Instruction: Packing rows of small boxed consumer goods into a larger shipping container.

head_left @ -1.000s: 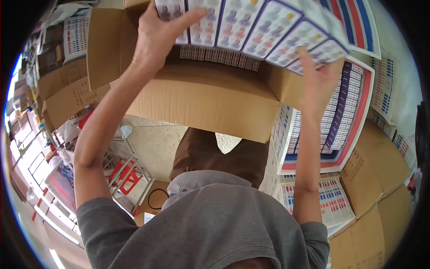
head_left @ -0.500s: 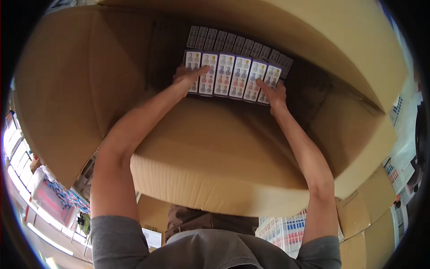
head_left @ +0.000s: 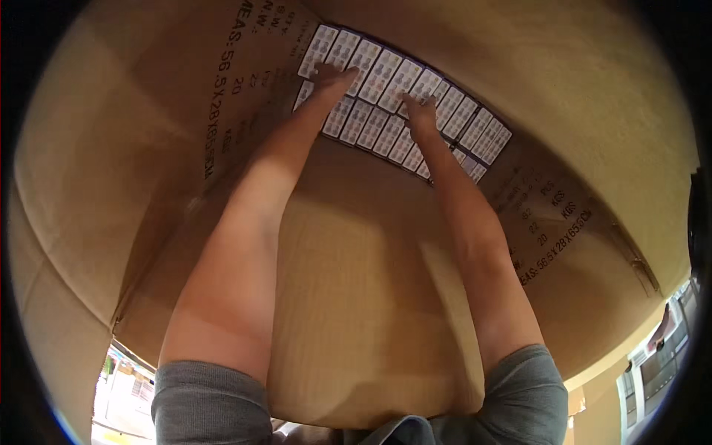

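Two rows of slim white boxes with small printed pictures lie side by side deep inside a large brown cardboard carton [head_left: 337, 297]. On the far row of boxes [head_left: 382, 72] my left hand [head_left: 334, 80] rests near the left end, thumb and fingers apart. My right hand [head_left: 421, 117] touches the same row right of its middle, its fingers spread over the box tops. Both forearms pass above the near row of boxes [head_left: 374, 127] and hide parts of it. Neither hand is closed around a box.
Tall carton walls surround my arms, with dark print on the left wall [head_left: 248, 89] and the right wall [head_left: 552, 215]. A carton flap [head_left: 55, 245] stands at the far left. Bright room parts show past the lower corners.
The row of boxes between my hands went down into the carton and now lies level with the others. My hands let go of its ends. My view has moved closer over the carton.
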Action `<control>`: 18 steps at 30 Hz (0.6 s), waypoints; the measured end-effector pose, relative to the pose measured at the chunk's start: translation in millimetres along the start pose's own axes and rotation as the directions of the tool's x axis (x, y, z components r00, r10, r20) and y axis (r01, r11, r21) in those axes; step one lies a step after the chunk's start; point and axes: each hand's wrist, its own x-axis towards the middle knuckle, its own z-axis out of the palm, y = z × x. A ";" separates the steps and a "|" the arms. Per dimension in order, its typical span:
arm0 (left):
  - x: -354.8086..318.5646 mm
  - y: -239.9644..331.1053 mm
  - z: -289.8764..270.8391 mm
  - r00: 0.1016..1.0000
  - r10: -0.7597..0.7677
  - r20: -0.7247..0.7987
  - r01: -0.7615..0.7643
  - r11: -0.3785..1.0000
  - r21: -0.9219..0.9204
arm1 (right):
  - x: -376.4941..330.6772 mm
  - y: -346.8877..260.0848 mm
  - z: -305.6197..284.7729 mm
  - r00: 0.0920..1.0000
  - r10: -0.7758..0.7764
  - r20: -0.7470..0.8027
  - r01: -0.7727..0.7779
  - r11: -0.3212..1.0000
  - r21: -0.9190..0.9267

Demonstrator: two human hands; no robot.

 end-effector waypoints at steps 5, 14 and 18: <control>-22.4 14.7 20.7 0.996 0.026 -0.082 -0.026 1.000 0.009 | 11.2 10.7 -22.4 0.998 0.012 0.069 -0.013 1.000 0.011; -80.1 42.5 27.0 0.942 0.198 0.271 -0.335 0.615 0.714 | 18.1 6.3 -0.6 0.976 -0.203 0.083 0.213 0.783 -0.584; -113.3 51.5 24.3 0.867 0.182 0.464 -0.491 0.476 0.730 | 4.2 -6.4 1.5 0.928 -0.128 0.351 0.337 0.691 -0.640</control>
